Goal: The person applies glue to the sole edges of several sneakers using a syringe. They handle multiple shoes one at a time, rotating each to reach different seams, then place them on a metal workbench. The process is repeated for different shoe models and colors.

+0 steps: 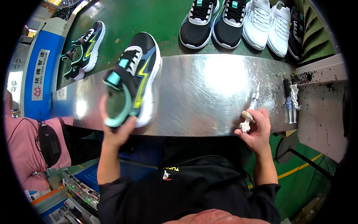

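A black sneaker [144, 80] with a white sole, mint lining and yellow side stripe is held over the metal ledge, toe pointing away. My left hand [118, 130] is closed around its heel. To the right, my right hand [260, 128] grips a syringe [255, 101] whose thin tip points away from me. The plunger end [246, 121] is crusted with whitish material and sits between my thumb and fingers. Part of the syringe barrel is hidden by the fingers.
Matching sneakers [87, 48] lie at the left of the green conveyor belt [156, 20]. Black sneakers [228, 30] and white ones [257, 24] line the far right. Other slim tools [289, 100] rest by the right wall. A person in pink [26, 153] is at the left, near a blue machine [41, 71].
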The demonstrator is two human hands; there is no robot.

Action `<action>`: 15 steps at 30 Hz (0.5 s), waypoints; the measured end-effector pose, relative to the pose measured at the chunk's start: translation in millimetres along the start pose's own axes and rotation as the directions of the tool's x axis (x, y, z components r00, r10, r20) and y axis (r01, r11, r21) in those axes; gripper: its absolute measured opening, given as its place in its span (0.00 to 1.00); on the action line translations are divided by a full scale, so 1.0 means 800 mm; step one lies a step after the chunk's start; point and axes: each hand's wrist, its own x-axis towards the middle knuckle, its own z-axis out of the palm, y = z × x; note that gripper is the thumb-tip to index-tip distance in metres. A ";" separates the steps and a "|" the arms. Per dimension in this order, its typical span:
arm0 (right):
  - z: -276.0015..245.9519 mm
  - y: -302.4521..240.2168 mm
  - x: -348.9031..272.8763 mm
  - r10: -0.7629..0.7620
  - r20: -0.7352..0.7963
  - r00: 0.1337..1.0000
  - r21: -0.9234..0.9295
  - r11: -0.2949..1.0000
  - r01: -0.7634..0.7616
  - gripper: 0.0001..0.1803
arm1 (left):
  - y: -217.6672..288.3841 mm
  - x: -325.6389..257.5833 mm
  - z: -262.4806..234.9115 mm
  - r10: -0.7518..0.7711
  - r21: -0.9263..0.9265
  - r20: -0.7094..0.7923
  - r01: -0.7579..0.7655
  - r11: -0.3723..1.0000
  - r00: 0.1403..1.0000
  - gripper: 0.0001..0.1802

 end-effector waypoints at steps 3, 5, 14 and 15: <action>-0.012 0.000 -0.020 0.088 0.046 0.995 0.115 0.989 -0.093 0.33 | 0.011 -0.016 0.016 -0.005 -0.420 0.116 0.054 0.906 0.993 0.53; -0.021 -0.003 -0.039 0.174 0.055 0.983 0.212 0.960 -0.182 0.33 | 0.011 0.010 0.004 -0.144 -0.728 0.246 0.280 0.625 0.959 0.49; -0.045 -0.008 -0.082 0.444 0.014 0.896 0.612 0.705 -0.359 0.41 | -0.084 0.223 0.031 -0.389 -0.447 0.427 0.564 0.694 0.816 0.22; -0.048 -0.006 -0.085 0.448 0.044 0.893 0.609 0.696 -0.379 0.40 | -0.065 0.228 0.036 -0.436 -0.402 0.450 0.612 0.681 0.780 0.22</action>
